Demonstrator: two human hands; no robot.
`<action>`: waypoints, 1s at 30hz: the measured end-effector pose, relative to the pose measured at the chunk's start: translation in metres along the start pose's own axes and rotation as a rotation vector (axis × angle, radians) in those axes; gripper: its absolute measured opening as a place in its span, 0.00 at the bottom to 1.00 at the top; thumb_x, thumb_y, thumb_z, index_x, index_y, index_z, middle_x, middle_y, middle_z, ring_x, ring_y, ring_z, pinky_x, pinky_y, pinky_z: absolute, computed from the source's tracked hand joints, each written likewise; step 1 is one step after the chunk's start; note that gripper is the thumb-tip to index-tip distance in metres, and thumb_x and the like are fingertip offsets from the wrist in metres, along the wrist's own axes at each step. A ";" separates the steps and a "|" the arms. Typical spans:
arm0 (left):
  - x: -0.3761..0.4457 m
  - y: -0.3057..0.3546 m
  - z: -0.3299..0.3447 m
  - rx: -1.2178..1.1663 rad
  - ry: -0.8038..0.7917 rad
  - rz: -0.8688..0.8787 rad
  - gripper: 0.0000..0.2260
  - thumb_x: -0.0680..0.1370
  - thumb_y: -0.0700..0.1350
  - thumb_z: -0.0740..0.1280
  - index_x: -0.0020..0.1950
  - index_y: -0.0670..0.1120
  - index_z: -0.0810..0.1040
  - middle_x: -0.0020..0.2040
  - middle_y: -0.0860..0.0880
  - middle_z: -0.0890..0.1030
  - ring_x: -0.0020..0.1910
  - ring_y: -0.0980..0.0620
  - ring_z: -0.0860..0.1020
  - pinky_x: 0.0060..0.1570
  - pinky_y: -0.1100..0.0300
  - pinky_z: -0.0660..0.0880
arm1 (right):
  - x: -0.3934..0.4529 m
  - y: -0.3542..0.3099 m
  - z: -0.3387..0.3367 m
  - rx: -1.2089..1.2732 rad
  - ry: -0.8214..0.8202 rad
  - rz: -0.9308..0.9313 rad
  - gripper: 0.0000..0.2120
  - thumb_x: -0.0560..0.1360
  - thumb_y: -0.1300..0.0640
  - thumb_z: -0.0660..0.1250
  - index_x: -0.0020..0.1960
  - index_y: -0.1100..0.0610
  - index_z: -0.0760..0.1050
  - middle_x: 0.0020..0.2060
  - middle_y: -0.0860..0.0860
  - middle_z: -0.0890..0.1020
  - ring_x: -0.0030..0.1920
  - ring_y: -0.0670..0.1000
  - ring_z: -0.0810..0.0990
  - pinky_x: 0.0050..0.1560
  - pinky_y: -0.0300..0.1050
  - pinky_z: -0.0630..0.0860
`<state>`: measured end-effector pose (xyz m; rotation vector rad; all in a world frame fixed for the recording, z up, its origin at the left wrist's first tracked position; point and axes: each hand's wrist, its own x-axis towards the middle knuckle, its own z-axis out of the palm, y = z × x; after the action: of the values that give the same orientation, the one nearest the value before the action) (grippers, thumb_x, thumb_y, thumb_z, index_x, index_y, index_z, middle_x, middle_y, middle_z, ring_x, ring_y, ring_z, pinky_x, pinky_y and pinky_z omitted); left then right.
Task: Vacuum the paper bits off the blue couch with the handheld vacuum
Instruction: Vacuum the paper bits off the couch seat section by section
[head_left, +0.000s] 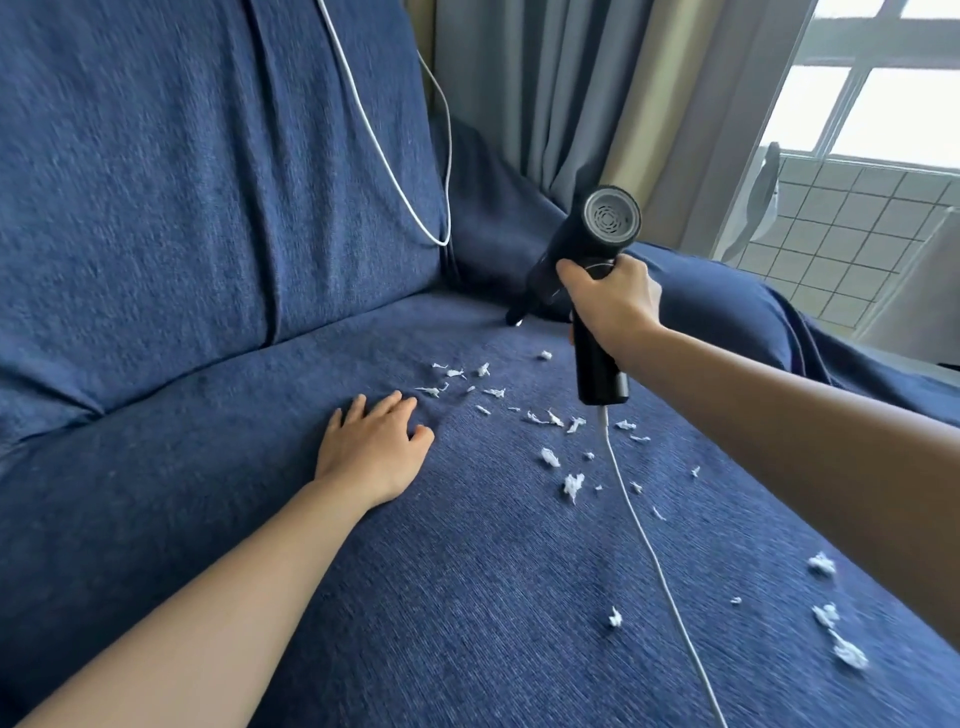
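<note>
the handheld vacuum (597, 270), black w/ a grey vented rear cap, is gripped by the right hand (610, 301), fingers closed round the handle. its nozzle is angled down at the back of the blue couch (208, 519) seat, near the corner by the armrest; contact w/ the fabric can't be told. a white cable (649, 545) is hung from the handle base and trailed across the seat. the left hand (374, 447) is laid flat, open, palm down on the seat. paper bits (571, 483) are scattered betw. the hands and further twd the right front. grey curtains (545, 104) are seen behind the couch.
</note>
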<state>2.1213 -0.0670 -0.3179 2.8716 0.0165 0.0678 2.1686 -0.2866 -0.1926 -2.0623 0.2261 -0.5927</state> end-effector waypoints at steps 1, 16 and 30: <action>0.000 0.000 0.000 0.000 0.005 0.000 0.25 0.81 0.57 0.48 0.78 0.55 0.56 0.79 0.56 0.53 0.78 0.47 0.51 0.76 0.48 0.48 | 0.002 0.003 -0.001 0.003 0.010 0.011 0.24 0.70 0.39 0.68 0.54 0.57 0.82 0.49 0.56 0.86 0.53 0.59 0.84 0.58 0.53 0.80; -0.007 -0.002 0.004 0.024 0.014 -0.013 0.24 0.82 0.57 0.46 0.78 0.56 0.54 0.79 0.56 0.53 0.78 0.49 0.51 0.76 0.50 0.47 | -0.010 0.000 -0.024 -0.049 0.000 -0.011 0.21 0.72 0.40 0.69 0.53 0.57 0.81 0.48 0.54 0.85 0.49 0.57 0.84 0.56 0.50 0.81; -0.020 0.003 0.001 0.001 0.002 -0.024 0.24 0.82 0.54 0.47 0.78 0.53 0.56 0.79 0.54 0.53 0.78 0.49 0.51 0.76 0.48 0.48 | -0.041 -0.013 -0.068 -0.093 -0.043 -0.027 0.18 0.71 0.41 0.69 0.48 0.55 0.81 0.40 0.55 0.85 0.40 0.58 0.86 0.51 0.53 0.84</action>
<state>2.1013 -0.0708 -0.3189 2.8715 0.0509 0.0666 2.0986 -0.3155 -0.1651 -2.1686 0.2040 -0.5635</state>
